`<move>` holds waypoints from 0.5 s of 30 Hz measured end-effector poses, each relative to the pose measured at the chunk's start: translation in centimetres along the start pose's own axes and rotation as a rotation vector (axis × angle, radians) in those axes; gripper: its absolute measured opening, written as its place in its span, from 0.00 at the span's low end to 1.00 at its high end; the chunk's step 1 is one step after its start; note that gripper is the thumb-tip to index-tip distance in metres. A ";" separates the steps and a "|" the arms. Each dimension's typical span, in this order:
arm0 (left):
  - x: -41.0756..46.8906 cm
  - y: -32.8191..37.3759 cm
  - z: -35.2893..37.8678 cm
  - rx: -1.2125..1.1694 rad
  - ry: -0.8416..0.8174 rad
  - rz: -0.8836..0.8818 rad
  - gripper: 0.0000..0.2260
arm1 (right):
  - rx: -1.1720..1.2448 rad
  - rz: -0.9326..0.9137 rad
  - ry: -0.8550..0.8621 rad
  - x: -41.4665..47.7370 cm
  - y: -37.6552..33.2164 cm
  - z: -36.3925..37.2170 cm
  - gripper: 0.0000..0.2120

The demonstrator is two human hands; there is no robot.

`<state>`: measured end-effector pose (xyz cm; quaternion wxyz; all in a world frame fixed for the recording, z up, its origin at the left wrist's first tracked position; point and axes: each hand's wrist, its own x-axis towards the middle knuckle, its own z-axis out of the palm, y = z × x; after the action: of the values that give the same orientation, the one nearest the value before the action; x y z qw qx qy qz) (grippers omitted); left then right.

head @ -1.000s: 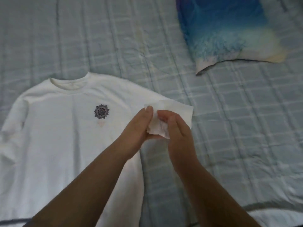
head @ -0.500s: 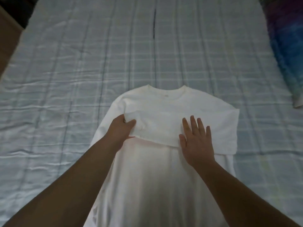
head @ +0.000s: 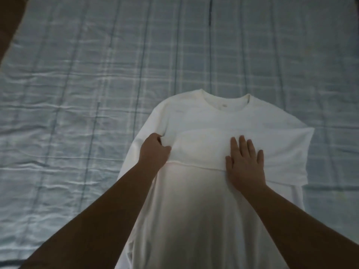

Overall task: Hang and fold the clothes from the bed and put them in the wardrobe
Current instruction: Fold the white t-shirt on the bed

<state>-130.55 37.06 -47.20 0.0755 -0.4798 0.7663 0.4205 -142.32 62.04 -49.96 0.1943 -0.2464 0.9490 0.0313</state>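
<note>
Little has shifted: left hand (head: 154, 150) pinches the end of the folded sleeve (head: 204, 147), right hand (head: 245, 164) presses flat with straight fingers on the white T-shirt (head: 204, 220), lower centre on the bed (head: 77, 94); other sleeve (head: 134, 152) probably next.

Two forearms are showing bare along their whole visible length, smooth and narrowing at the wrists; the left grip (head: 154, 151) and the right grip (head: 245, 165) are showing bare too, dimly lit.
</note>
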 end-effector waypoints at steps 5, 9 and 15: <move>-2.8 -3.4 -3.0 -0.265 0.090 -0.040 0.11 | 0.107 -0.269 0.090 -4.1 -6.1 -2.3 0.31; -6.5 -10.4 -6.6 -0.268 0.132 -0.079 0.13 | 0.122 -0.557 0.073 -7.7 -13.2 -1.7 0.30; -13.9 -20.3 -9.2 -0.158 0.151 -0.161 0.11 | 0.044 -0.886 -0.001 -11.3 -21.1 1.7 0.27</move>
<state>-104.30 36.05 -45.78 0.0131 -0.5745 0.6934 0.4347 -122.51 48.98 -46.41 0.1946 -0.6250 0.7523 -0.0750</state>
